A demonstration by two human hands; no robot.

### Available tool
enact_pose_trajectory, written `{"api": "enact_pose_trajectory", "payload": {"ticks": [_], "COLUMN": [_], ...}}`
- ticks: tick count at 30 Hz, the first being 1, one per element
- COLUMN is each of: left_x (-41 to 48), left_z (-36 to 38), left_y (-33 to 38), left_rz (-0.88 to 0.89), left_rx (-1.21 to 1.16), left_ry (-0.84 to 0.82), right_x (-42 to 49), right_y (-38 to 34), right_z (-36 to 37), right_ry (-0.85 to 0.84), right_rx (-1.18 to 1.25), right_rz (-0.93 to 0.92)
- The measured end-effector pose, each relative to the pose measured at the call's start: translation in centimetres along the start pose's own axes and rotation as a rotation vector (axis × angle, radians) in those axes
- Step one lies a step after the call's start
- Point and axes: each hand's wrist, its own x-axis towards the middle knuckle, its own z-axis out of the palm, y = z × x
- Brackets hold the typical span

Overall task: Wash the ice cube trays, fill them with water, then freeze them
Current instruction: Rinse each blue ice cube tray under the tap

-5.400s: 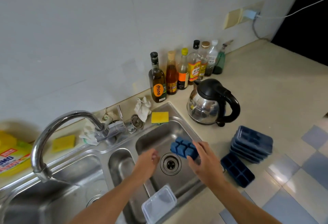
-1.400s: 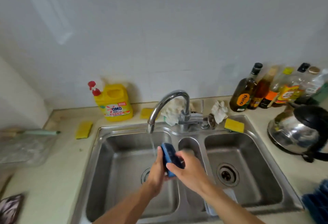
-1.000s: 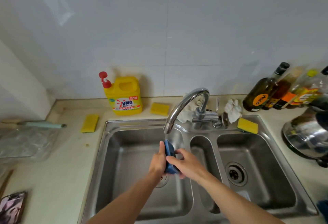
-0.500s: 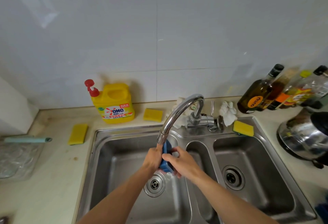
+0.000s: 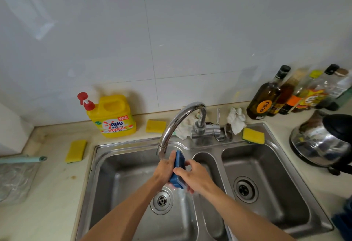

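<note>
Sink (image 5: pixel 133 144), left basin: tray under the faucet

Your left hand (image 5: pixel 164 169) and right hand (image 5: pixel 196 177) both grip the blue ice cube tray (image 5: pixel 179 165), held on edge just below the faucet (image 5: pixel 181 118) spout, above the left basin's drain (image 5: pixel 161 200).

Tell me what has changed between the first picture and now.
The blue ice cube tray went from over the right basin leftward to under the faucet spout, over the left basin, now turned on edge. The right hand grips it as before; the left hand, then off it, now touches its other side. Kettle, detergent bottle and sponges stayed put.
</note>
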Motion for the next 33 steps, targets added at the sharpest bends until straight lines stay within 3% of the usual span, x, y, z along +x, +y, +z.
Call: {"api": "enact_pose_trajectory", "payload": {"ticks": [12, 25, 33], "left_x": [-1.9, -4.0, -5.7], "left_z": [2.8, 5.4, 3.5], "left_y": [0.5, 0.9, -0.3], "left_rz": [-0.093, -0.084, -0.104], "left_rx": [0.01, 0.024, -0.032], "left_ry": [0.061, 0.019, 0.077], "right_x": [-1.0, -2.9, -4.1], "right_y": [1.4, 3.3, 3.0], "right_z": [-2.5, -4.1, -2.5], "right_ry": [-0.064, -0.089, -0.105], "right_rx": [0.02, 0.081, 0.15], "right_rz": [-0.033, 0.01, 0.033]}}
